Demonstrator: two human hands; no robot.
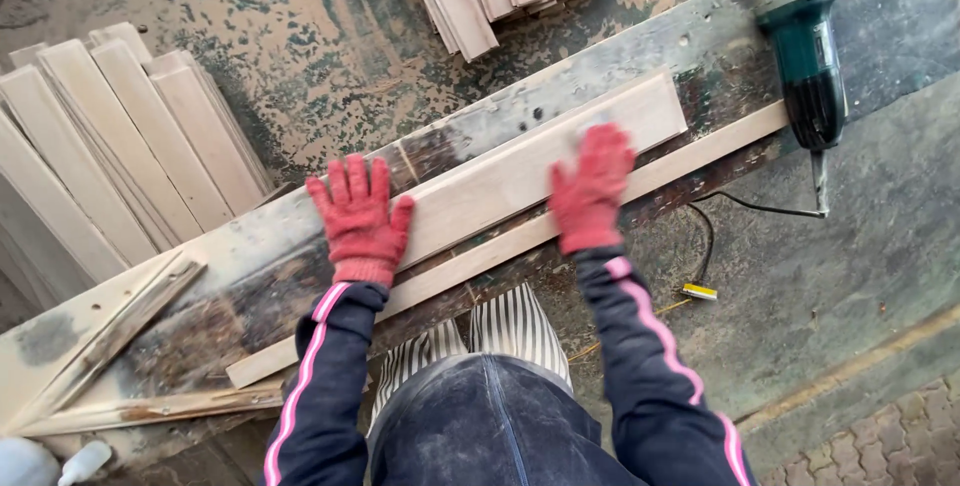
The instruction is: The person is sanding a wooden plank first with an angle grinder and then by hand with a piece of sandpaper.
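We're pressing both hands flat, fingers spread, on the board (pixel 520 171): left hand (pixel 357 214) near its left end, right hand (pixel 592 186) twd the right. Looks stiff, light, w/ dusty faces prob slippery; we're judging the long edges best for grip. Grinder (pixel 808 56) lying beyond the right hand.

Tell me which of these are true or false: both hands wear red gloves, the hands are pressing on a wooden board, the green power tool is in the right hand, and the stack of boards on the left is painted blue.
1. Both hands wear red gloves. True: the left hand and the right hand are both in red gloves.
2. The hands press on a wooden board. True: both lie flat on the pale board.
3. The green power tool is in the right hand. False: the power tool lies by itself on the bench.
4. The stack on the left is blue. False: the stacked boards are bare pale wood.
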